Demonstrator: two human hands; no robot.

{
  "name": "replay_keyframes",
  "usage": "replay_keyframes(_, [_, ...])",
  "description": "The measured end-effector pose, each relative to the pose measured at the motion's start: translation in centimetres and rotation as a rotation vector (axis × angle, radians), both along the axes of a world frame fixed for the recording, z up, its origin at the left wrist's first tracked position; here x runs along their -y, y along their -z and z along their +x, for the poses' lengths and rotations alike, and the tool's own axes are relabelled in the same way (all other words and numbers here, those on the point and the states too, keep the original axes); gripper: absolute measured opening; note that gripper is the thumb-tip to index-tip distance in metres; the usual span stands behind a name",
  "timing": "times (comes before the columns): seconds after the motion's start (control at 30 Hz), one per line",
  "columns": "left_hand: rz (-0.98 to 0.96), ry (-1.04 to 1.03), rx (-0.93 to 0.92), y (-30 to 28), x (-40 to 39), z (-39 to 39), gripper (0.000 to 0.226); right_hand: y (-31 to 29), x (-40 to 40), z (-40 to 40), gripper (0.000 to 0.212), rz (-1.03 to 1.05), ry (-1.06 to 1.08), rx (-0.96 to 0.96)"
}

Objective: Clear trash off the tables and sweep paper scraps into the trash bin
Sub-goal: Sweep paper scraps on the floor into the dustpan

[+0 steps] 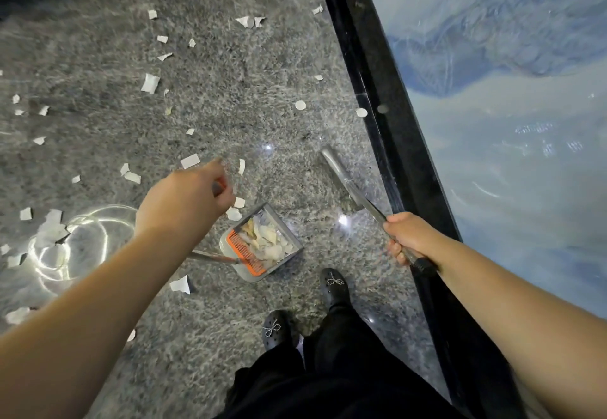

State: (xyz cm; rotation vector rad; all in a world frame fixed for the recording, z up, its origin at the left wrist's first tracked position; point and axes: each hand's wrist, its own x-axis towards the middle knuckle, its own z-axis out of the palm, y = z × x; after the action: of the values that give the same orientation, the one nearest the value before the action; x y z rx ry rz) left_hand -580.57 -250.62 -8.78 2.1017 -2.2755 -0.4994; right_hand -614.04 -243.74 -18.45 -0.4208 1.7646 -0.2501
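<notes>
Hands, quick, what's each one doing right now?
Left hand: gripping the dustpan handle.
Right hand: gripping the metal broom handle.

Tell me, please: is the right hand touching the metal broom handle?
Touching. The head view shows the right hand with fingers curled around the metal broom handle.

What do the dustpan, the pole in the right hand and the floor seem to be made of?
Dustpan: probably grey plastic, matte moulded walls, with an orange plastic comb on its rim. Pole held by the right hand: looks like bare metal, given its bright silvery sheen, ending in a black ribbed grip. Floor: polished speckled grey stone, perhaps granite or terrazzo; it mirrors the lights.
</notes>
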Motion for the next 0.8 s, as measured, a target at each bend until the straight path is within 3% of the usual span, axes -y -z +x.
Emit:
replay_keyframes(0.37, [0.053,-0.068,0.097,-0.3,1.3,-0.9,0.015,1.9,7.2,-5.5,0.017,0.163,-0.077,-0.066])
replay_keyframes(0.5, [0.059,-0.098,0.111,-0.5,1.2,-1.4,0.014,2.0,7.8,-4.4,0.026,0.227,-0.129,-0.021])
replay_keyframes(0.8, [-0.002,-0.08,0.139,0.0,-0.5,-1.1,0.012,0.7,5.0,0.3,0.018,0.257,-0.314,0.14])
